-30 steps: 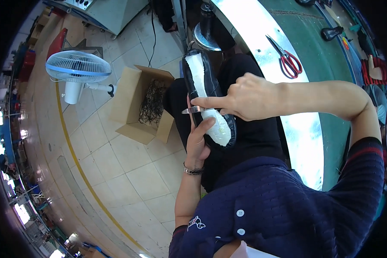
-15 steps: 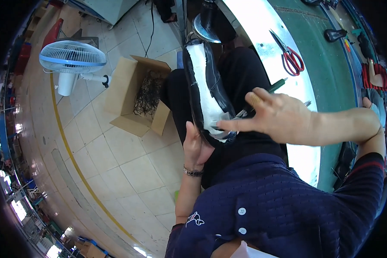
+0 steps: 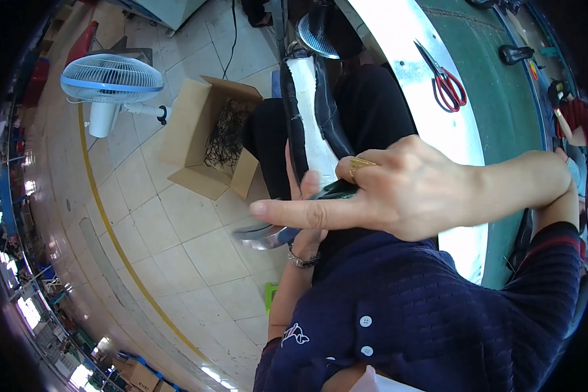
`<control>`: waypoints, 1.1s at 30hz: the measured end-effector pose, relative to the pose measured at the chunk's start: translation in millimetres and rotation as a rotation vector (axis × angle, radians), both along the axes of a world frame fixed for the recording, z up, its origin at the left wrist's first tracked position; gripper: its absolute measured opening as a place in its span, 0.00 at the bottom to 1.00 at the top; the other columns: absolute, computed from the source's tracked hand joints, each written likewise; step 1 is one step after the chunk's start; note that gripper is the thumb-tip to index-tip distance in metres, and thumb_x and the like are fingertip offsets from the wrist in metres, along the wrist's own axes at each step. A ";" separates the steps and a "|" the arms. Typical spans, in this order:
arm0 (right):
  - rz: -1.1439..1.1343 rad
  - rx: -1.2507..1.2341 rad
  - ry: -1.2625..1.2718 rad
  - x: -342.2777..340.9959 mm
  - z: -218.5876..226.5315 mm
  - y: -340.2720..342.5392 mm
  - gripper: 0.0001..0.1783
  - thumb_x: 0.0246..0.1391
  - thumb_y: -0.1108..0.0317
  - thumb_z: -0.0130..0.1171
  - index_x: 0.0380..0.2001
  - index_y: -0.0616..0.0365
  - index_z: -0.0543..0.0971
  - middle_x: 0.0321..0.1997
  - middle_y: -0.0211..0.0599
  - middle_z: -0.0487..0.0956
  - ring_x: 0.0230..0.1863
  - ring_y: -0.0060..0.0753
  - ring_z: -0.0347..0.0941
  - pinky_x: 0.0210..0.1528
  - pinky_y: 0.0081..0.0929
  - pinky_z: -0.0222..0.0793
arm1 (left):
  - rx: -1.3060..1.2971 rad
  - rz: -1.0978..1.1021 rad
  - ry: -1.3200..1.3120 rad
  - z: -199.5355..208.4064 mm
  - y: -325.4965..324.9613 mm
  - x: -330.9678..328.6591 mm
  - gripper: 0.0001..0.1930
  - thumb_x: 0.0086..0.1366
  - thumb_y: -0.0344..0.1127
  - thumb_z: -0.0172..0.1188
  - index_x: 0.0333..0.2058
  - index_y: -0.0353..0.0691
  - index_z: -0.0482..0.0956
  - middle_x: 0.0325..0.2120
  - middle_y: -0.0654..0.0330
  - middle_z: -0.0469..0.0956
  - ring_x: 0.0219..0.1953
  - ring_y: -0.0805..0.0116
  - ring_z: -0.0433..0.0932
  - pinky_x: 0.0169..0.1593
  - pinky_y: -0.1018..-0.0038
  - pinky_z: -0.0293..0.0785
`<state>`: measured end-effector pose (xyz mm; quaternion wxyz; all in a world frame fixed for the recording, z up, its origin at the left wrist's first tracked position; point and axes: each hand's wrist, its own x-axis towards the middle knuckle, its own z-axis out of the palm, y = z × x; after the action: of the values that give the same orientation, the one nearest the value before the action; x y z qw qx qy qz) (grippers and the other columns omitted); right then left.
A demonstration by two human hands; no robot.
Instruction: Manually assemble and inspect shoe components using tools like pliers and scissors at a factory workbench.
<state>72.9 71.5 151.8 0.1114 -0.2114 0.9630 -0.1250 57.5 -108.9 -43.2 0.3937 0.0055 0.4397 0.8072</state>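
Note:
A black shoe upper (image 3: 331, 124), with a long white insole strip (image 3: 306, 85) showing on its upturned underside, lies lengthwise over my lap. My left hand (image 3: 309, 243) is wrapped round its near end, mostly covered by my right hand. In my right hand (image 3: 402, 196) is a hand tool with a curved shiny metal head (image 3: 260, 238) and a green handle (image 3: 338, 189); its exact kind is unclear. The right index finger points left, above the metal head. The near end of the shoe is hidden behind the right hand.
Red-handled scissors (image 3: 447, 88) lie on the white bench (image 3: 460, 140) at the right, beside a green surface (image 3: 477, 72). An open cardboard box (image 3: 176, 134) of black scraps (image 3: 225, 134) stands left of my knees, near a fan (image 3: 111, 81). A perforated metal lamp-like shade (image 3: 317, 39) is ahead.
My right hand has moved left and turned, swinging the tool's metal head out past the shoe's near end. It now covers that end and much of the left hand.

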 end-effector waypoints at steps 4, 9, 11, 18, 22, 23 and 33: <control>-0.021 0.194 -0.048 10.7 -41.7 2.6 0.39 0.56 0.70 0.50 0.71 0.46 0.52 0.15 0.33 0.74 0.13 0.24 0.71 0.17 0.23 0.70 | 0.013 -0.313 -0.035 -0.8 -9.8 -11.5 0.27 0.58 0.25 0.66 0.55 0.36 0.67 0.48 0.61 0.74 0.49 0.69 0.75 0.52 0.69 0.75; 0.042 -0.099 0.192 35.8 -30.9 -17.0 0.37 0.56 0.73 0.48 0.69 0.41 0.56 0.17 0.32 0.75 0.12 0.22 0.70 0.09 0.18 0.63 | -0.058 -0.363 -0.094 52.5 3.7 -23.5 0.17 0.57 0.24 0.66 0.46 0.33 0.77 0.40 0.55 0.80 0.44 0.65 0.79 0.52 0.69 0.75; -0.101 0.093 0.021 29.8 -47.3 -11.2 0.36 0.57 0.71 0.47 0.69 0.42 0.56 0.17 0.36 0.74 0.13 0.26 0.73 0.13 0.20 0.67 | -0.109 -0.219 -0.205 30.0 -6.3 -9.8 0.16 0.58 0.23 0.64 0.46 0.33 0.77 0.40 0.56 0.81 0.43 0.65 0.80 0.50 0.69 0.76; -0.088 0.004 -0.063 31.5 -44.3 -2.8 0.39 0.56 0.69 0.50 0.70 0.39 0.54 0.16 0.37 0.77 0.16 0.28 0.76 0.17 0.23 0.71 | -0.154 -0.320 0.010 35.5 -0.8 -16.3 0.21 0.53 0.23 0.70 0.47 0.35 0.76 0.40 0.61 0.80 0.44 0.71 0.78 0.48 0.73 0.75; -0.134 0.016 -0.144 -1.8 -33.0 27.1 0.41 0.57 0.65 0.53 0.71 0.37 0.49 0.12 0.36 0.73 0.13 0.33 0.74 0.14 0.29 0.68 | -0.050 -0.434 -0.034 14.9 0.5 -34.3 0.27 0.54 0.26 0.70 0.53 0.35 0.72 0.46 0.62 0.77 0.49 0.71 0.76 0.52 0.72 0.72; -0.169 -0.074 -0.095 -8.7 -28.2 27.9 0.43 0.58 0.63 0.55 0.72 0.35 0.47 0.11 0.34 0.72 0.11 0.36 0.72 0.12 0.32 0.65 | 0.038 -0.433 -0.131 13.5 -1.0 -42.0 0.30 0.55 0.27 0.69 0.56 0.36 0.69 0.47 0.62 0.76 0.50 0.71 0.75 0.54 0.72 0.71; -0.378 0.004 -0.042 -40.8 -40.6 81.6 0.37 0.60 0.60 0.54 0.70 0.37 0.53 0.13 0.41 0.72 0.14 0.44 0.71 0.18 0.40 0.63 | -0.310 -0.555 -0.145 47.6 63.3 -105.9 0.36 0.58 0.35 0.68 0.62 0.43 0.60 0.49 0.63 0.72 0.50 0.72 0.73 0.52 0.72 0.72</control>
<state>32.1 153.1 111.2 0.1063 -0.0240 0.9832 -0.1463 -48.5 -45.6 4.4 0.6250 0.0077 0.5100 0.5910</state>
